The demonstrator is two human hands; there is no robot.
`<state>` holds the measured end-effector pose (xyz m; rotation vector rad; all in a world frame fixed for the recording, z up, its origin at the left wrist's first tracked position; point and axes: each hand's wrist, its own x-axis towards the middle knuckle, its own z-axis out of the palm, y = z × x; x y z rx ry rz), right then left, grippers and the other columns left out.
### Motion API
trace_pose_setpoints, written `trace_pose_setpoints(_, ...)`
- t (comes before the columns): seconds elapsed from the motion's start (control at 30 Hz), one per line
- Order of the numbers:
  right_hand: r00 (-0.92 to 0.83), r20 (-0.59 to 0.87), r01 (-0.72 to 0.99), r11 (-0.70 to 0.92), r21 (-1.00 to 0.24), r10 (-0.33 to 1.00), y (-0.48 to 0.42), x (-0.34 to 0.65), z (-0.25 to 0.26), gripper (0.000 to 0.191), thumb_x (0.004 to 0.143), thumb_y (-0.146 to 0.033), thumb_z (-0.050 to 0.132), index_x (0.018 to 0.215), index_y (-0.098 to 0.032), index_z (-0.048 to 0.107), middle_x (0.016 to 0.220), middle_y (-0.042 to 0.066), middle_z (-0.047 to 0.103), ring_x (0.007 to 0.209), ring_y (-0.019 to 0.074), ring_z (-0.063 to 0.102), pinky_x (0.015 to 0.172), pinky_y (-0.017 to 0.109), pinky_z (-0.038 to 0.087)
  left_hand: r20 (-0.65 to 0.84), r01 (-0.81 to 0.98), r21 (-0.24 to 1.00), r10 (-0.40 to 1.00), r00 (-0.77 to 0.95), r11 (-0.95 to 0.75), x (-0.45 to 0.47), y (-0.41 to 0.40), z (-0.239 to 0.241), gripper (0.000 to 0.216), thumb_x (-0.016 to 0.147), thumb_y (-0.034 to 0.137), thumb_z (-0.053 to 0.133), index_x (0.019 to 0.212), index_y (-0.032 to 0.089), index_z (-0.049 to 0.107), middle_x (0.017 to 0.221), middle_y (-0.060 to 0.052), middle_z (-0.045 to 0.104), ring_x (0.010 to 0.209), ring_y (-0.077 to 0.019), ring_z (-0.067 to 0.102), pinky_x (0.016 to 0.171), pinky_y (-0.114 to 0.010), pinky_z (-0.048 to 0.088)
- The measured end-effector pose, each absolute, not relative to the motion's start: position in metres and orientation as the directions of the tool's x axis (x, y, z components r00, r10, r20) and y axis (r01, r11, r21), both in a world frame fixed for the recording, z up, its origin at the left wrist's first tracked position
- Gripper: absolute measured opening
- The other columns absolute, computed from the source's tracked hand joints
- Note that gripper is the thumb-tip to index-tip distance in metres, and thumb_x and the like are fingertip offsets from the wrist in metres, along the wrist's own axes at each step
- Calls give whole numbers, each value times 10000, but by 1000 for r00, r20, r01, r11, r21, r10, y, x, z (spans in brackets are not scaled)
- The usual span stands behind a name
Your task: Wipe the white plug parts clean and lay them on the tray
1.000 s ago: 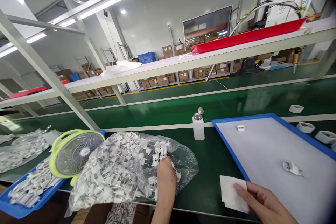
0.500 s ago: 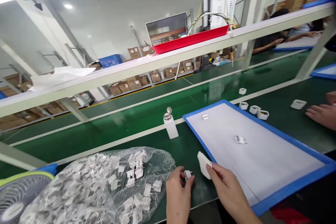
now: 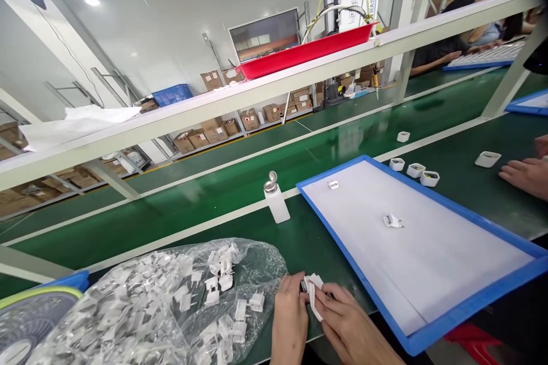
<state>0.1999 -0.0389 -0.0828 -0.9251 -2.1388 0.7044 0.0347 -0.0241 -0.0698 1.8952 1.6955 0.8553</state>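
Note:
My left hand (image 3: 290, 319) pinches a small white plug part (image 3: 305, 284) just above the green belt, at the bottom centre. My right hand (image 3: 346, 325) holds a folded white wipe (image 3: 315, 292) pressed against that part. Both hands meet between the clear plastic bag (image 3: 149, 308) full of white plug parts on the left and the blue-rimmed white tray (image 3: 454, 319) on the right. Two plug parts lie on the tray, one (image 3: 392, 220) near its middle and one (image 3: 333, 185) near its far corner.
A white dispenser bottle (image 3: 277, 201) stands behind the hands. Small white shells (image 3: 414, 170) sit on the belt beyond the tray, near another person's hand (image 3: 526, 174) at the right edge. A fan (image 3: 25, 325) is at the bottom left. A shelf rail (image 3: 257, 97) crosses overhead.
The view swung right. My left hand left the bag with a plug part. My right hand lifted the wipe from the tray edge and brought it against the part.

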Motion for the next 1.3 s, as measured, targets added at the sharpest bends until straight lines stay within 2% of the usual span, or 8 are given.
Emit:
trace_pose_setpoints(0.17,-503,319,433,554,-711,803,-35,201,-78,474,928,-73,458,1351,-227,603,1255,105,683,1029,277,563,880,456,498,191,756,627,978,82,-186,35,-26,-74,510,822,3,345,1191,72,689,1061,-193,731,990,-283,690,888,-419,567)
trace_pose_setpoints(0.3,-395,290,416,452,-789,871,-19,187,-66,364,967,-105,366,1136,-171,681,1047,128,688,971,277,532,856,458,467,230,739,622,963,142,-258,34,-24,-72,514,811,1,378,1204,99,695,1033,-167,744,951,-257,701,828,-363,597)
trace_pose_setpoints(0.57,-163,77,131,99,-986,984,-7,181,-54,306,899,-319,519,654,-188,646,893,100,645,921,276,579,884,454,443,527,683,568,840,128,-460,19,-30,-91,475,823,10,411,1147,137,734,1016,-131,776,952,-237,725,853,-334,604)
trace_pose_setpoints(0.73,-159,-218,-244,-252,-936,963,-23,195,-34,267,877,-404,543,857,-171,671,887,98,719,851,263,686,772,407,538,593,642,628,804,-29,-440,22,-49,-71,330,882,143,569,1149,192,755,1076,-117,769,985,-238,736,884,-276,576)
trace_pose_setpoints(0.9,-260,-280,-524,-378,-763,924,-44,188,-11,347,776,-490,732,901,-168,764,917,105,750,889,252,692,776,346,556,616,607,669,776,-131,-429,33,-59,-40,319,908,313,646,1191,205,744,1038,-126,757,927,-240,732,829,-274,571)
trace_pose_setpoints(1.0,-266,-288,-644,-392,-657,920,-50,183,-14,364,669,-492,866,836,-174,812,807,84,736,779,217,661,697,293,553,576,543,734,797,-180,-408,37,-60,-30,310,891,377,668,1130,207,769,976,-109,750,856,-228,726,769,-263,571)
trace_pose_setpoints(1.17,-196,-265,-600,-329,-730,944,-56,190,-24,419,657,-578,856,816,-192,818,802,99,736,764,255,670,686,327,591,334,261,929,898,-287,-262,42,-61,-21,346,788,493,761,927,181,810,887,-89,735,725,-205,709,630,-227,561)
trace_pose_setpoints(1.3,58,58,-222,69,-973,997,-61,205,-10,365,902,-515,644,1060,-219,787,995,112,701,891,263,677,774,312,592,262,173,962,897,-355,-213,44,-65,-16,413,689,541,826,866,168,828,856,-96,743,717,-218,705,627,-233,567)
